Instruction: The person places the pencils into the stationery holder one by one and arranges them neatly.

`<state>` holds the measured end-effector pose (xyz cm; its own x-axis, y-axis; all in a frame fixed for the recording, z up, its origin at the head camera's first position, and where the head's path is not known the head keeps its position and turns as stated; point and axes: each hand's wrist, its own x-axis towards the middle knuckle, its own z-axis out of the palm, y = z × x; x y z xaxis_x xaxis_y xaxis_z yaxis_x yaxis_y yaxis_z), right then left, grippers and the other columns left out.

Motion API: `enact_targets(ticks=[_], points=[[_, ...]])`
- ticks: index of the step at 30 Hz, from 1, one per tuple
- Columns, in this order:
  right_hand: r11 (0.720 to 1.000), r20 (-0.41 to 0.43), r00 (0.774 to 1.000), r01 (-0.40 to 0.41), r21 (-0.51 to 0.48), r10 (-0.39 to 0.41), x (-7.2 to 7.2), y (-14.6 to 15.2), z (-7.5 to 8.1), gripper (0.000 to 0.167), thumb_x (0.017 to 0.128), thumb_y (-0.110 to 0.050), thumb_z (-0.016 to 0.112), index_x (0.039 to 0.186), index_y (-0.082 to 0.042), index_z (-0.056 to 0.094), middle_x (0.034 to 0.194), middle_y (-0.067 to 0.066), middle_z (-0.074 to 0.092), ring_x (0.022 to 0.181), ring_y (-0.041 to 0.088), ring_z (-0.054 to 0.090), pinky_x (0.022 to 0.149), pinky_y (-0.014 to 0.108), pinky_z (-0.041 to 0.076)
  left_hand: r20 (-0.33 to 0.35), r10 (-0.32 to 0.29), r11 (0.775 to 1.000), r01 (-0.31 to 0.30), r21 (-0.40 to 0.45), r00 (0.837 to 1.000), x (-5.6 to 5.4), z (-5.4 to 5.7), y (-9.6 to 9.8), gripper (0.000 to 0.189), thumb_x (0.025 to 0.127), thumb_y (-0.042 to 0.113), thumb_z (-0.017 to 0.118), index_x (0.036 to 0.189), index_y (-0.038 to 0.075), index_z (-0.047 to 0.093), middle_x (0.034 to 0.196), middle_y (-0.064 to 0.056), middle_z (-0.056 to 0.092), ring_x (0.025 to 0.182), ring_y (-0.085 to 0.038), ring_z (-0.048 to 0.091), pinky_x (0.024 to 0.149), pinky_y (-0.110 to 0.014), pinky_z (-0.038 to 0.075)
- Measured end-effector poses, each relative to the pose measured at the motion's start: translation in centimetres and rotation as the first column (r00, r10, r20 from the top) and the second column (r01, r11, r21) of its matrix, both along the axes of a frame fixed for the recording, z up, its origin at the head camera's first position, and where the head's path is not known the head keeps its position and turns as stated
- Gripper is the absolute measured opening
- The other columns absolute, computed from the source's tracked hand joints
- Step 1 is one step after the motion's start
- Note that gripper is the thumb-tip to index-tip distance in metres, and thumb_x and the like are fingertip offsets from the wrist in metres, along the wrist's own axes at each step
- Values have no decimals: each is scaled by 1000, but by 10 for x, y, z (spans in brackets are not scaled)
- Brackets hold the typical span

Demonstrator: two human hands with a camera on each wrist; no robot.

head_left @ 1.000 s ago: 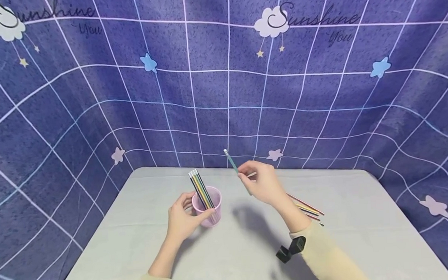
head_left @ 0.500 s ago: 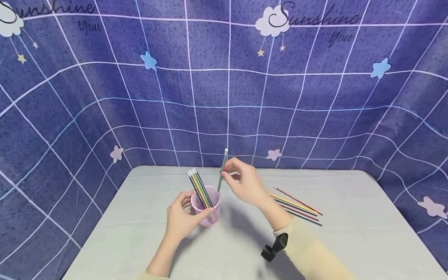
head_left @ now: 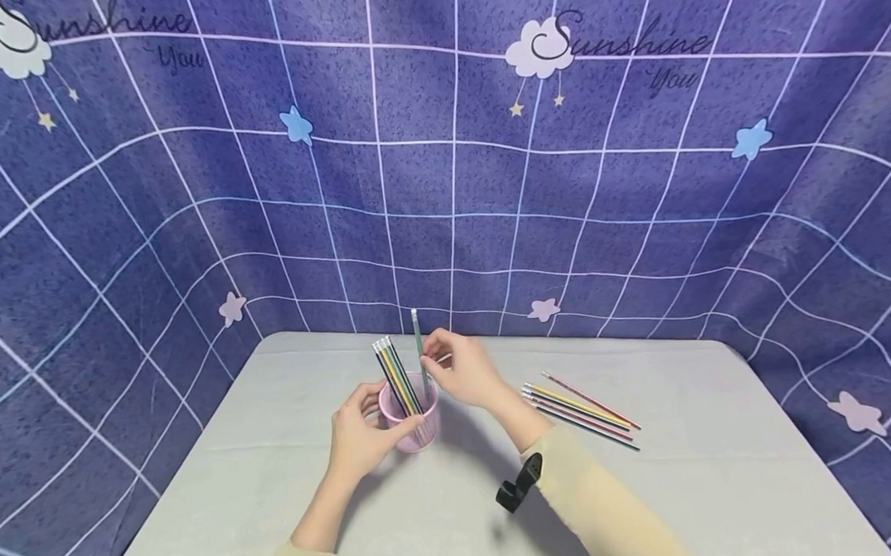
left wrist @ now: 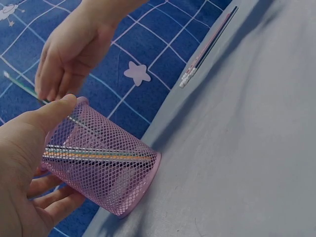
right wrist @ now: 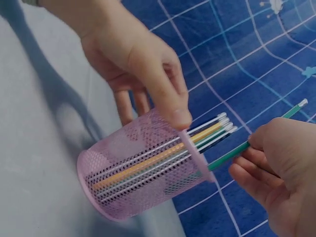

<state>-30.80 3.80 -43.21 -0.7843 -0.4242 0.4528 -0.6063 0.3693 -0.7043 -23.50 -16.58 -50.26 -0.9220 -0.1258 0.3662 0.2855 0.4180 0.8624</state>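
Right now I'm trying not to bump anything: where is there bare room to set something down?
Bare: the table left of the left hand, and from the loose pencils to its right edge. Crowded: around the pink cup and right hand, and where those pencils lie.

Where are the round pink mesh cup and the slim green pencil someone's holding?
Round pink mesh cup (left wrist: pixel 104 177): left wrist view, on its side wall.
Held slim green pencil (right wrist: pixel 229 156): right wrist view, on its exposed shaft.
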Motion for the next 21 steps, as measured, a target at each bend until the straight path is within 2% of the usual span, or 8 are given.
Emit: enact_targets(ticks=[5, 13, 21], points=[[997, -41, 999, 24, 68, -21, -6, -6, -7, 7, 97, -3, 70, 102, -3, 67, 92, 9, 78, 84, 19, 75, 79, 22, 68, -1, -1, 1000, 1, -6, 1000, 0, 1, 0, 75, 67, 25, 103, 128, 0, 67, 119, -18, 79, 111, -34, 78, 94, -36, 69], [989, -35, 998, 59, 139, -54, -12, -14, -16, 7, 96, -5, 70, 102, -3, 67, 91, 8, 76, 81, 15, 72, 76, 18, 64, -1, -5, 1000, 5, -7, 1000, -1, 2, 1, 74, 69, 26, 103, 129, 0, 67, 121, -19, 78, 112, -33, 78, 95, -38, 69], [987, -25, 998, 56, 152, -53, -11, -21, -24, 13, 91, -1, 73, 103, -1, 69, 92, 9, 74, 79, 15, 70, 73, 17, 63, -7, 2, 1000, -2, -8, 1000, 0, 1, 0, 74, 68, 25, 103, 128, 1, 68, 119, -18, 79, 110, -33, 78, 95, -39, 69]])
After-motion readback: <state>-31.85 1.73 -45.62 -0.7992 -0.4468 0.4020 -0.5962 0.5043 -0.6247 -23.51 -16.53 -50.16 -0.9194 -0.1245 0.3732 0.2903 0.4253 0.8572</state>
